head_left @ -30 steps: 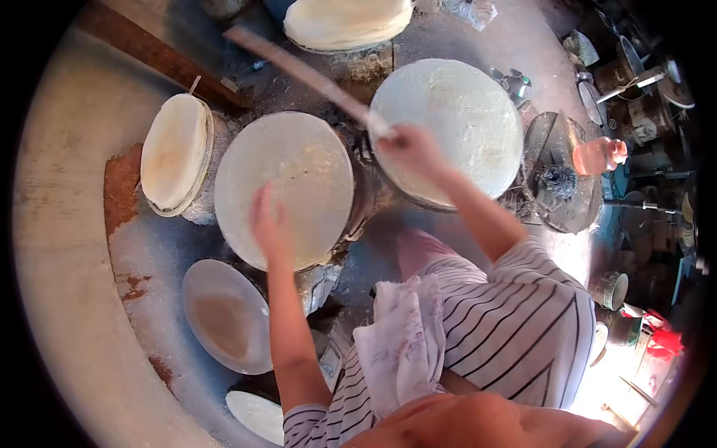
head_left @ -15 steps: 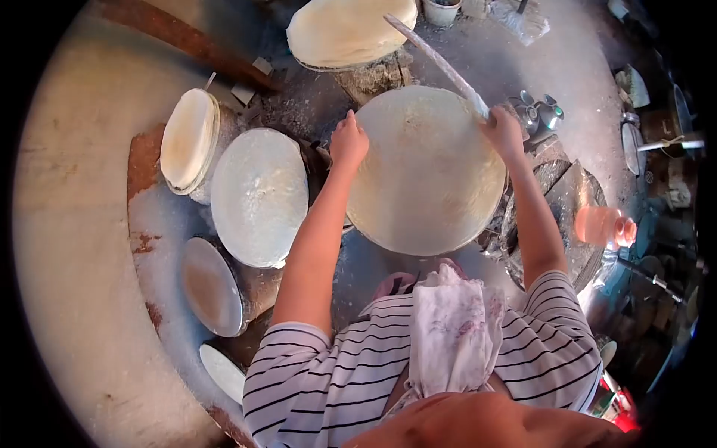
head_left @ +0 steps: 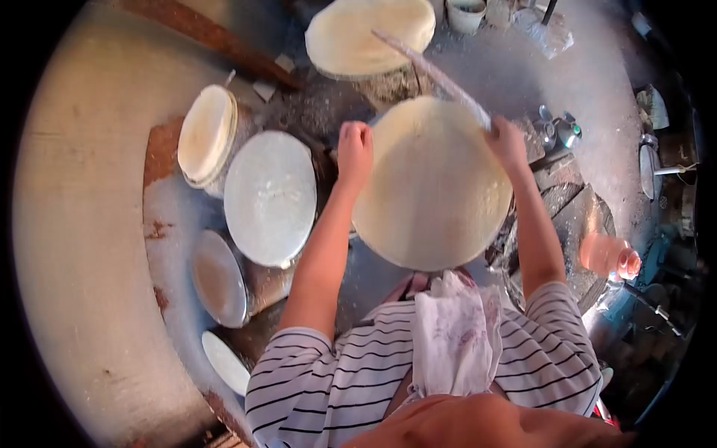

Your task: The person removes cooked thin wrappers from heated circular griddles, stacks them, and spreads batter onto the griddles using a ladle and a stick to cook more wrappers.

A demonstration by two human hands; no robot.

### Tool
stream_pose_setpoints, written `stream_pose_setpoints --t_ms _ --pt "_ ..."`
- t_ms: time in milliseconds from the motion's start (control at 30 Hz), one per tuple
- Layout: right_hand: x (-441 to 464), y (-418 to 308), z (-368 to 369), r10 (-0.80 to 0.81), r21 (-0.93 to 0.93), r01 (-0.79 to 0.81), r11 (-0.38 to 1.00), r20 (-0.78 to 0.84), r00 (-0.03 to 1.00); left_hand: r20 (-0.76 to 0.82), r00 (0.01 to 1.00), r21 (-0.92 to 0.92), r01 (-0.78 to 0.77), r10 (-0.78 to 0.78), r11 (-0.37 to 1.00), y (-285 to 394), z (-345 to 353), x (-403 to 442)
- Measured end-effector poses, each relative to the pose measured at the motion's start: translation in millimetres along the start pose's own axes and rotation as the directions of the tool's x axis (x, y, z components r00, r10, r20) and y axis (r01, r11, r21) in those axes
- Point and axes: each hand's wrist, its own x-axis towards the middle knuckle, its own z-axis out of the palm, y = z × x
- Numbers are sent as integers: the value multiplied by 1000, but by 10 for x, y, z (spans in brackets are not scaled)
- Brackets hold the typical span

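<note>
A large round pale disc (head_left: 433, 194), cream-coloured and slightly mottled, lies in front of my body between my two arms. My left hand (head_left: 355, 151) is closed in a fist at the disc's upper left edge; whatever its fingers may pinch is hidden. In my right hand (head_left: 506, 142), closed at the disc's upper right edge, is one end of a long whitish stick (head_left: 437, 75). The stick slants up and left, over the far side of the disc. Whether my right fingers also touch the disc's rim, I cannot tell.
Beyond the disc stands a stack of round pale sheets (head_left: 371, 37), with a smaller stack (head_left: 206, 133) at far left. A white round plate (head_left: 270, 198) and a greyish plate (head_left: 219, 278) are on the left. A pink-orange bottle (head_left: 606, 255) lies right; a bucket (head_left: 466, 15) stands beyond.
The view has shifted, so most things appear lower and further right. The disc looks creamier and more even. My left hand's fist has turned upward; the stick stays in my right hand.
</note>
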Motion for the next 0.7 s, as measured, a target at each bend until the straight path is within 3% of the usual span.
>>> stream_pose_setpoints --t_ms 100,233,367,433,533,633,667,700 --pt "-44 -170 -143 63 38 -64 997 17 998 -17 1000 102 -17 18 995 307 -257 -73" --pt "-286 -178 -305 17 128 3 992 -152 988 -162 986 -33 25 -30 999 698 -598 -308" --pt "-644 -328 -672 116 496 -29 868 -147 982 -179 984 -81 -28 13 996 1104 -982 -530" --pt "-805 -338 -929 95 568 -18 823 -106 990 -213 974 -125 -101 73 987 1239 -1166 -629" --pt "-928 -557 -1295 -9 457 81 886 -159 987 -231 973 -274 -84 19 958 1358 -1495 -624" --pt "-782 -1042 -1595 -116 340 125 932 -47 992 -122 989 -300 41 -81 953 1270 -1852 -422" --pt "-628 -1105 -1637 -105 198 85 976 91 990 -96 989 -284 83 -114 955 1169 -1927 -246" --pt "-535 -1341 -1510 74 516 -180 837 219 973 -30 985 -294 156 -173 943 1018 -1967 -120"
